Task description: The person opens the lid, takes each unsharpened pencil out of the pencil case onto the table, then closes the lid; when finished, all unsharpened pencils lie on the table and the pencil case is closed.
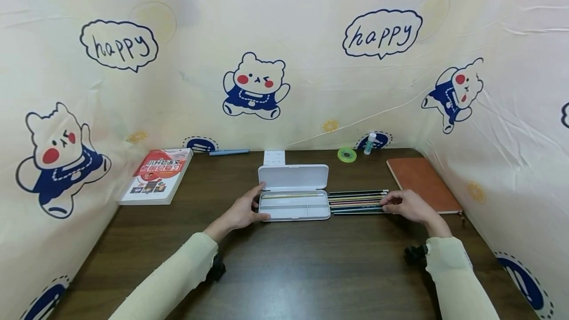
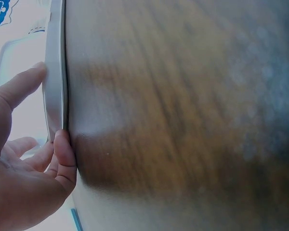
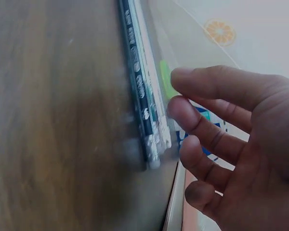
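Note:
A white pencil case [image 1: 293, 213] lies on the table with its lid [image 1: 293, 178] raised at the back. One yellowish pencil [image 1: 289, 196] is in its rear compartment. My left hand [image 1: 240, 211] holds the case's left end, thumb at the front edge and fingers round the side. Right of the case, several pencils [image 1: 357, 201] lie side by side, their tips towards it unclear. Over their right ends hovers my right hand [image 1: 404, 205], fingers loosely bent. In the right wrist view, nothing shows between thumb and fingers, and the white-ended pencils [image 3: 139, 86] lie apart from them.
A red and white book [image 1: 153, 177] sits at the left, a brown notebook [image 1: 422, 184] at the right. Along the back are a blue pen [image 1: 228, 152], a white card [image 1: 274, 157], green tape [image 1: 346, 155] and a glue stick [image 1: 370, 143]. Printed cloth encloses the table.

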A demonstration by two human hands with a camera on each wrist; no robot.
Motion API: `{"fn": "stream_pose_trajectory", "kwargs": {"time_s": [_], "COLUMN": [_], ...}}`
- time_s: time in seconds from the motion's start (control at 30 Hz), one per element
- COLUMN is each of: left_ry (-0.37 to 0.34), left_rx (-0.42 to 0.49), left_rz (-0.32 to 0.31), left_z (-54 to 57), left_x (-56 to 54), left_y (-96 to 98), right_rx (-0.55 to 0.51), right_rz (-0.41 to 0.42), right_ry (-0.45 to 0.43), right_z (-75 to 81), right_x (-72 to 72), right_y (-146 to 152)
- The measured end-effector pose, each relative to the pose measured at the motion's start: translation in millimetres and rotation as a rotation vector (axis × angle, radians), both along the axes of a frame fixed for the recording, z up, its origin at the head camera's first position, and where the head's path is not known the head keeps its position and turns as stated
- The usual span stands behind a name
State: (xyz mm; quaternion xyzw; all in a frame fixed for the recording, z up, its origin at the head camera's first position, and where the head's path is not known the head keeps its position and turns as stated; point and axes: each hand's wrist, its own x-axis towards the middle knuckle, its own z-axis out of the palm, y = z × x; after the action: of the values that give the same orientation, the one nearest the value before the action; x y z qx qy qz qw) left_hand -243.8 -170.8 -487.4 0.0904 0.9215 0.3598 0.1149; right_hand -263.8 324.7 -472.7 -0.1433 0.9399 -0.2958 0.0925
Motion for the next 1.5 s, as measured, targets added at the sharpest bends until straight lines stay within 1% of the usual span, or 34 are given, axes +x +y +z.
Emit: {"fn": "stream_pose_trajectory", "kwargs": {"time_s": [0.23,0.47,0.53,0.63,0.87,1.03,1.3,1.5], "left_ry": [-0.003,-0.008,-0.005,-0.005,-0.002,0.001,0.0,-0.006], "left_rx": [-0.003,-0.002,-0.001,0.0,-0.005,0.003,0.0,-0.003], "left_rz": [0.006,0.01,0.008,0.006,0.004,0.005,0.009,0.008], "left_z": [-0.4,-0.4,0.1,0.6,1.4,1.4,1.5,0.1], "left_x": [0.3,0.0,0.1,0.3,-0.1,0.0,0.2,0.7], "left_y": [0.5,1.9,2.1,2.5,2.6,2.5,1.7,1.8], "right_rx": [-0.087,-0.148,-0.164,-0.171,-0.158,-0.176,-0.193,-0.159], "right_rz": [0.011,0.027,0.043,0.075,0.166,0.194,0.232,0.264], "right_ry": [-0.005,-0.044,-0.043,-0.03,0.031,0.017,0.022,0.018], "right_z": [7.5,11.7,12.2,13.1,13.2,11.6,6.5,1.1], "right_x": [-6.6,-13.9,-16.3,-19.1,-26.4,-28.5,-29.6,-31.6], "right_y": [-14,-38,-46,-58,-87,-109,-138,-152]}}
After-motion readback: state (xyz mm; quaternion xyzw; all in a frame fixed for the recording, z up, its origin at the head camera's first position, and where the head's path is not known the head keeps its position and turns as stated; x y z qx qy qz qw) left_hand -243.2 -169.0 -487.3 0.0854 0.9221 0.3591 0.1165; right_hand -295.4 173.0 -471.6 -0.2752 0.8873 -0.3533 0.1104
